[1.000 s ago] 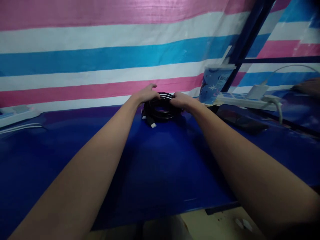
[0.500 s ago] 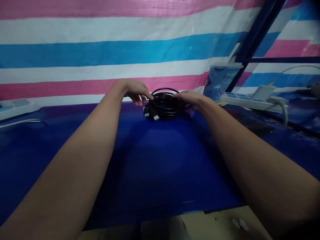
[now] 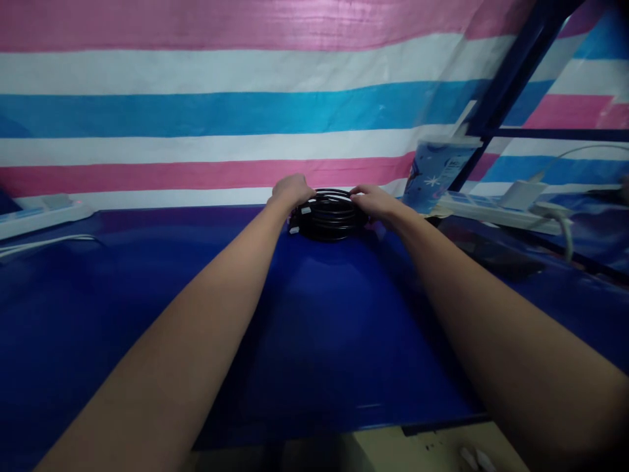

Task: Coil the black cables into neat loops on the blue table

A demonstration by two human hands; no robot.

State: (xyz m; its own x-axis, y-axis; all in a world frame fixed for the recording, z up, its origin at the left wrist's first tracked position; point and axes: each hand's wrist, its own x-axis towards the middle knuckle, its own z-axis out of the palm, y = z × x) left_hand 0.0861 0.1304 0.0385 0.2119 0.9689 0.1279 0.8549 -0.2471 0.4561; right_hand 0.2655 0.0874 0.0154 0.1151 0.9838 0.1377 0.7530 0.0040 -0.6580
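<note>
A coil of black cable [image 3: 328, 217] with white-tipped plugs lies on the blue table [image 3: 314, 328], far from me near the striped wall. My left hand [image 3: 291, 190] rests on the coil's left edge, fingers curled over it. On the coil's right edge sits my right hand [image 3: 374, 200], its fingers closed over the loops. Both arms are stretched out straight.
A blue patterned cup [image 3: 439, 172] stands right of the coil. Beside it lies a white power strip [image 3: 496, 210] with a white charger [image 3: 521, 191] and cable. Another power strip [image 3: 39, 215] lies at the far left. A pink, white and blue striped sheet [image 3: 221, 111] hangs behind.
My left hand, lifted off the coil half a second ago, has come back down onto its left edge. The right hand stayed on the coil.
</note>
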